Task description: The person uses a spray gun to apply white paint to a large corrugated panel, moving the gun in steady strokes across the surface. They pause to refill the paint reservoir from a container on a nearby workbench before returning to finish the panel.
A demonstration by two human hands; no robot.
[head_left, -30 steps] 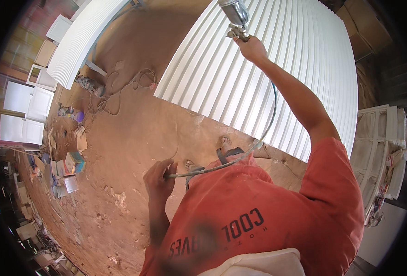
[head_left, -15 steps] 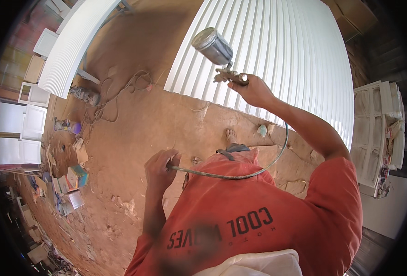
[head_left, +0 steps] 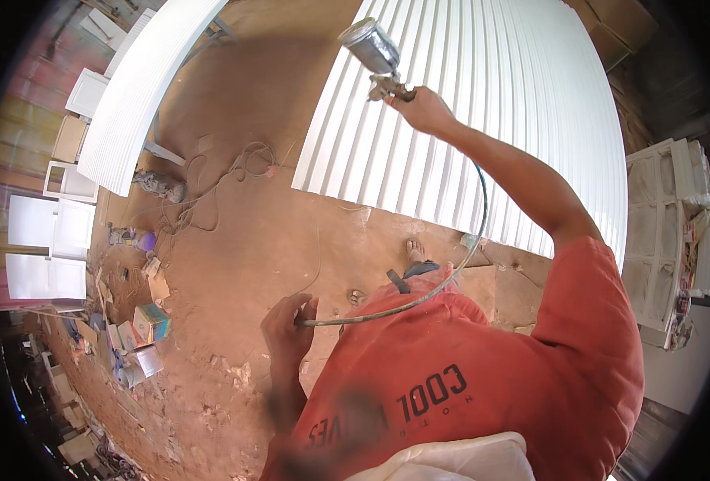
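Observation:
My right hand (head_left: 425,108) is stretched out and grips a spray gun (head_left: 377,58) with a metal cup on top, held over the near left part of a large white slatted panel (head_left: 531,104). A thin hose (head_left: 451,276) runs from the gun down past my arm in a curve to my left hand (head_left: 287,333), which is closed around it beside my orange shirt. My foot in a sandal (head_left: 413,260) shows on the reddish dirt floor below the panel's edge.
A second long white slatted panel (head_left: 142,88) lies on stands at upper left. Cables (head_left: 234,172) trail over the dirt floor. White framed door panels (head_left: 50,232) lean at far left, small boxes and cans (head_left: 142,337) lie below them, and a white rack (head_left: 663,240) stands at right.
My right hand with the spray gun has swept down and to the left across the slatted panel. The hose loop has swung with it. My left hand stays closed on the hose.

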